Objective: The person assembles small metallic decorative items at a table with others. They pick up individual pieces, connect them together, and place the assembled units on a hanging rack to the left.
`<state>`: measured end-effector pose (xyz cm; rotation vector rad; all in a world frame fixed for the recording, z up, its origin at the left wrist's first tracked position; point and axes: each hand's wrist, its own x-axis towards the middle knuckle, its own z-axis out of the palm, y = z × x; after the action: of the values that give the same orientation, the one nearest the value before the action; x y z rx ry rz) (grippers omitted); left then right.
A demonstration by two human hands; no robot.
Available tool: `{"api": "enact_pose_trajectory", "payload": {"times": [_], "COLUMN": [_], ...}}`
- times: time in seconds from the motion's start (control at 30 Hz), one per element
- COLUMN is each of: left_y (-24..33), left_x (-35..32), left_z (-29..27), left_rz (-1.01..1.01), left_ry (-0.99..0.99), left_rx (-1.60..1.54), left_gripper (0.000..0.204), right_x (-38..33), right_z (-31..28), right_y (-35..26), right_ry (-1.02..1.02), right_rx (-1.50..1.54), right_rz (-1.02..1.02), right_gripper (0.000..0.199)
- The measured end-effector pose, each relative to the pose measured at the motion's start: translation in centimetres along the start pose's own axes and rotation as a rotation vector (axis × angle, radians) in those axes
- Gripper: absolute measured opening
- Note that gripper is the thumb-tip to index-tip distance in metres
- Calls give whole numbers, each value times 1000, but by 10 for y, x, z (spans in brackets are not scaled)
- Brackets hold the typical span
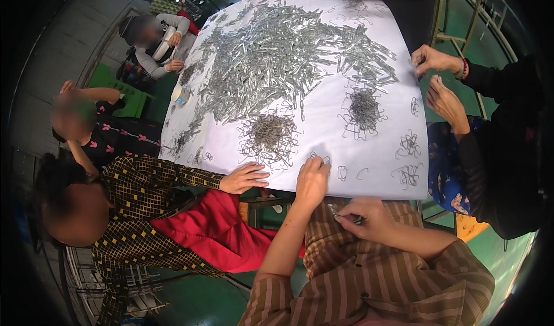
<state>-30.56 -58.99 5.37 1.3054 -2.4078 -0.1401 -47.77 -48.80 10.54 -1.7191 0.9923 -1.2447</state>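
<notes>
My left hand rests at the near edge of the white-covered table, fingers bunched together over a few bent wire hooks. Whether a hook is between those fingertips is hidden. Above my lap, my right hand pinches a small shiny metal clip, its far end blurred. Beyond my left hand lies a round heap of bent wire pieces. A few loose hooks lie just right of my left hand.
A large pile of silvery metal clips covers the table's middle. Another wire heap and small hook clusters lie to the right. A paper cup stands at the left edge. Co-workers' hands surround the table, one close on my left.
</notes>
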Motion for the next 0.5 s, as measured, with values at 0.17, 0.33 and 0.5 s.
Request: {"api": "enact_pose_trajectory", "payload": {"times": [0.17, 0.33, 0.5], "left_y": [7, -7, 3], "left_x": [-6, -19, -17], "left_z": [-3, -3, -4], "left_rz": [-39, -161, -115], "left_ry": [23, 61, 67], "left_rx": [-116, -151, -125], "left_gripper": [13, 15, 18], "right_x": [-3, -3, 0], "right_z": [-1, -1, -2], "right_y": [1, 5, -2], "right_ry": [11, 11, 10], "right_rx": [-17, -23, -9], "right_rz": [6, 1, 0], "right_gripper": [10, 10, 10]}}
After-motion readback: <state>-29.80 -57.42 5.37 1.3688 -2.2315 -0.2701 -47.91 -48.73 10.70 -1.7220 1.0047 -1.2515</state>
